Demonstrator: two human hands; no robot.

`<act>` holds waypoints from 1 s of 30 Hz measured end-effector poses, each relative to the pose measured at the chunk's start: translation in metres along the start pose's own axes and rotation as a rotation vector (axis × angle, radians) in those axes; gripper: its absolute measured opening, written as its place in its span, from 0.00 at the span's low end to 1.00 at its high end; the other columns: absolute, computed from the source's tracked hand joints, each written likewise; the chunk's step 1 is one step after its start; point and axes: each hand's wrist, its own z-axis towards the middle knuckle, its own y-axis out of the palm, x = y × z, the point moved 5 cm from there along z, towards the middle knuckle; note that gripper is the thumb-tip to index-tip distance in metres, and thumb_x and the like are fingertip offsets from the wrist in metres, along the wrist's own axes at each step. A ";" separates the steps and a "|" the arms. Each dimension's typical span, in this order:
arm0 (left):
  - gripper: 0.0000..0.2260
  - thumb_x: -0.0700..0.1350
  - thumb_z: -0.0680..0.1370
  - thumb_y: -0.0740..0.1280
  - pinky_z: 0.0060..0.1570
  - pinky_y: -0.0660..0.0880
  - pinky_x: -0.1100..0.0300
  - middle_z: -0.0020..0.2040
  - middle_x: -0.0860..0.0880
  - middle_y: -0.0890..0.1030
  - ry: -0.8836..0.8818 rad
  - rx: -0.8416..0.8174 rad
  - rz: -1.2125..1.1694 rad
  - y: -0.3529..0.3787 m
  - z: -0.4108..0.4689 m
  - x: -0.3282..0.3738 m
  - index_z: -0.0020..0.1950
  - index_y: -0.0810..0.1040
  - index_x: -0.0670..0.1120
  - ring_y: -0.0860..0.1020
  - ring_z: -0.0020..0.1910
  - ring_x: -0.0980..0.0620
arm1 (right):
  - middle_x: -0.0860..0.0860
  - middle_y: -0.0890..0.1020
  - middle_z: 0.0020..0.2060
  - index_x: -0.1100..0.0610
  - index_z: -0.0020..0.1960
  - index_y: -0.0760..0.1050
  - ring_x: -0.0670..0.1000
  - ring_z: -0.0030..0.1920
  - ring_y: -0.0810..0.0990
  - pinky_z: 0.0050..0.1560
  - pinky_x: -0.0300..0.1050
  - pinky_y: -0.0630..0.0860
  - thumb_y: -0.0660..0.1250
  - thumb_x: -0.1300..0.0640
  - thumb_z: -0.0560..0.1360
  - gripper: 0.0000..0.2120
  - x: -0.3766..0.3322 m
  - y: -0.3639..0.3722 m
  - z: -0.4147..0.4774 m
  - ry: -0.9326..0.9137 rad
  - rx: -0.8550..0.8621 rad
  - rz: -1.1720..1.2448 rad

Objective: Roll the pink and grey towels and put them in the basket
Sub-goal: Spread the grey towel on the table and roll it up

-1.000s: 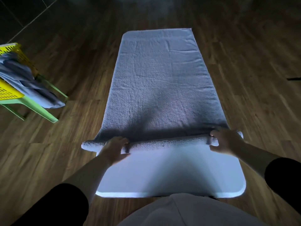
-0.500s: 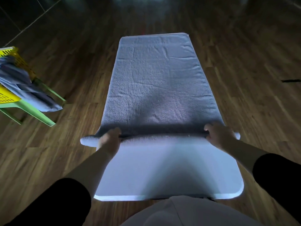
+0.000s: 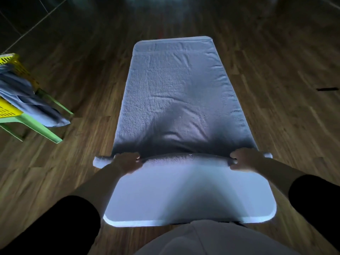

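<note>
**Both hands gripping the rolled end of the grey towel**

Reaching forward with both forearms, black sleeves at the lower frame corners. Curling the left hand [image 3: 127, 161] over the roll [image 3: 184, 160] near its left end, fingers wrapped over the top and gripping it. Curling the right hand [image 3: 245, 159] over the roll near its right end, same closed grip, knuckles up. Holding both hands level, well apart, one at each side of the towel.

Lying flat beyond the roll: the unrolled length of the grey towel [image 3: 180, 92], stretching away from the body, lightly creased, far hem straight. Sitting across the white tabletop [image 3: 189, 196], with both roll ends poking out just past the side edges. Showing bare white surface between the roll and the near rounded edge, next to the body. Running all around: wood floor [image 3: 285, 126], open on the left, the right and the far end. Lying on the floor far right: a thin dark item [image 3: 327, 89], too small to identify.

Standing well apart at far left, cut by the frame edge: a yellow basket [image 3: 7, 111] on a green stool [image 3: 42, 127]. Draping out of the basket and over its rim: a blue-grey cloth [image 3: 27, 100].
</note>
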 end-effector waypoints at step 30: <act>0.24 0.55 0.79 0.63 0.63 0.69 0.48 0.68 0.45 0.71 -0.005 0.292 -0.156 0.012 -0.015 0.006 0.72 0.67 0.46 0.69 0.67 0.45 | 0.49 0.76 0.61 0.47 0.66 0.71 0.54 0.61 0.76 0.55 0.53 0.75 0.58 0.43 0.78 0.19 0.018 -0.013 -0.001 0.097 0.331 0.197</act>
